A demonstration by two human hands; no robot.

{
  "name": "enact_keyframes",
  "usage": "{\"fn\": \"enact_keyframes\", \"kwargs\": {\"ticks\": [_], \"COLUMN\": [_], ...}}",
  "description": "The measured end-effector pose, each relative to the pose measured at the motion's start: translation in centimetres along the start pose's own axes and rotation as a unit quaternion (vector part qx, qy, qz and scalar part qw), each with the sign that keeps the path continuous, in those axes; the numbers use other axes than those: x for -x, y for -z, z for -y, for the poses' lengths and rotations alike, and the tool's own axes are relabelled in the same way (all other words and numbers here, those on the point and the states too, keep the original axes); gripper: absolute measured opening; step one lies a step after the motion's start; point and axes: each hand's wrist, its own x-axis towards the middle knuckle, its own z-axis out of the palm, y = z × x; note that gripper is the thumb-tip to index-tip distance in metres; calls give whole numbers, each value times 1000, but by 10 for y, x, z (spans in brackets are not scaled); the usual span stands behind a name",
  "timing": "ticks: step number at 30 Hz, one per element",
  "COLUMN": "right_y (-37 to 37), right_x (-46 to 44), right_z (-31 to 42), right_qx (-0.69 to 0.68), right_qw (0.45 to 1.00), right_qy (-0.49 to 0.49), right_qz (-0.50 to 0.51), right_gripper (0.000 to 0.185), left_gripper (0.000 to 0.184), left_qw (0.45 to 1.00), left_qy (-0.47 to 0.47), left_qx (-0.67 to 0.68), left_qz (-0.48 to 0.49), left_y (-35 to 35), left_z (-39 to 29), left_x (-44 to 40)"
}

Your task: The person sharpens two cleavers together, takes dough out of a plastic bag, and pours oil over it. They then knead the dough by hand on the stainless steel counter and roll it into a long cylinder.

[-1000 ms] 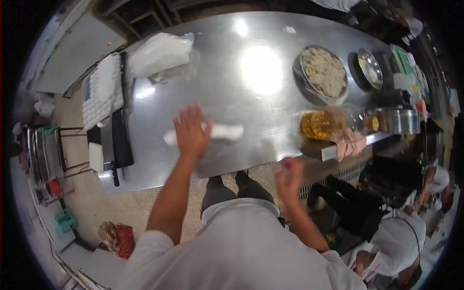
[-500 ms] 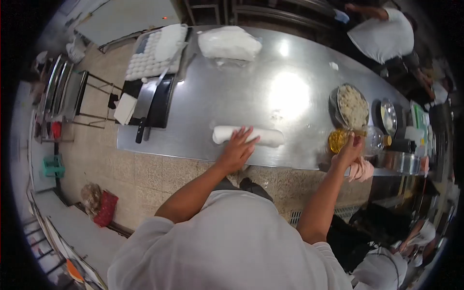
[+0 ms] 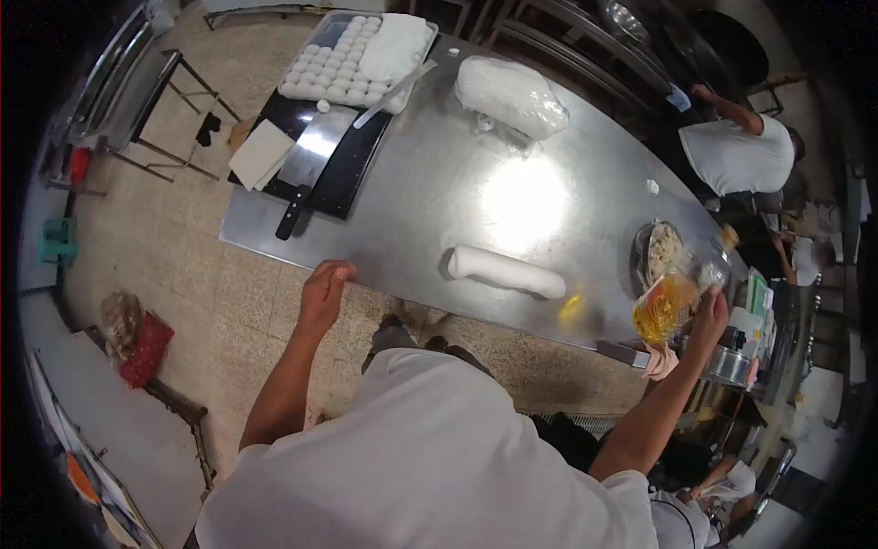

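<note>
My right hand (image 3: 711, 313) grips a clear bottle of yellow oil (image 3: 660, 311) at the table's right side; its light-coloured cap points away from me. My left hand (image 3: 324, 291) is beside the table's front edge, fingers curled together, nothing visible in it. A smooth white dough roll (image 3: 506, 270) lies on the steel table (image 3: 402, 220) between my hands, touched by neither. Between roll and bottle shows a blurred yellow patch (image 3: 572, 306). Just behind the bottle stands a bowl of pale, crumbly filling (image 3: 660, 252).
At the back left are a tray of white dough balls (image 3: 334, 69), a cleaver (image 3: 311, 160) on a black board (image 3: 352, 178) and folded white cloths (image 3: 261, 156). A plastic-wrapped white mass (image 3: 512, 96) lies at the back. A co-worker (image 3: 736, 146) stands at the far right.
My left hand has left the dough roll and moved left to the table edge. My right hand still holds the oil bottle. My view has turned and shifted; a yellow patch now shows beside the roll.
</note>
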Motion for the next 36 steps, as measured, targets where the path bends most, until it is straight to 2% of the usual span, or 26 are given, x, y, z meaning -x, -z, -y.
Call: {"fn": "enact_keyframes", "kwargs": {"ticks": [1, 2, 3, 4, 5, 6, 8, 9, 11, 13, 15, 18, 20, 21, 24, 26, 30, 33, 35, 36], "right_y": [-2, -9, -17, -22, -28, -35, -48, -55, -69, -82, -87, -90, -87, -87, -78, -74, -58, -46, -43, -41], "right_x": [-3, -4, -2, 0, 2, 5, 13, 17, 25, 29, 28, 24, 22, 24, 33, 31, 20, 28, 37, 44], "right_z": [36, 73, 105, 132, 156, 174, 196, 204, 216, 217, 209, 175, 143, 129, 94, 71, 22, -11, -48, -64], "right_qx": [9, 60, 109, 115, 203, 286, 306, 321, 340, 335, 341, 321, 285, 283, 235, 21, -48, -112, -158, -164], "right_qw": [1000, 996, 984, 984, 956, 912, 892, 872, 866, 867, 858, 871, 904, 904, 938, 984, 984, 985, 985, 983], "right_qy": [2, 9, 14, 15, 98, 178, 216, 254, 264, 292, 296, 285, 218, 216, 187, -11, -7, -49, -63, -68], "right_qz": [-4, 67, 137, 135, 186, 234, 251, 267, 256, 227, 244, 238, 233, 235, 176, 177, 173, 121, 40, 40], "right_gripper": [41, 40, 40, 40, 34, 30, 29, 28, 28, 29, 28, 28, 29, 29, 37, 46, 47, 42, 37, 37], "left_gripper": [33, 33, 33, 31, 29, 29, 26, 26, 23, 21, 19, 18, 19, 19, 20, 19, 17, 20, 24, 26], "left_qw": [999, 997, 997, 994, 987, 987, 990, 990, 977, 980, 984, 985, 990, 990, 995, 994, 991, 992, 997, 989], "left_qy": [-25, -50, -50, -104, -158, -157, -106, -105, -169, -164, -159, -149, -130, -128, -83, -88, -116, -84, -51, -98], "left_qx": [7, 13, 20, -1, -23, -19, 2, 4, -76, -63, -52, -54, -43, -45, -46, -60, -69, -75, 15, -77], "left_qz": [-28, -58, -55, -39, -24, -24, 92, 92, 109, 88, 68, 66, 45, 46, 42, 16, 14, 49, 60, 85], "left_y": [-2, -4, -5, -7, -8, -8, -8, -6, 0, -1, 1, 10, 12, 12, 9, 1, -26, -55, -85, -94], "left_z": [-2, -4, -9, -14, -16, -15, -12, -12, -19, -18, -18, -16, -14, -13, -20, -27, -36, -36, -52, -68], "left_x": [-5, -9, -16, -23, -29, -32, -35, -36, -39, -37, -35, -32, -30, -30, -27, -28, -21, -11, -3, 0]}}
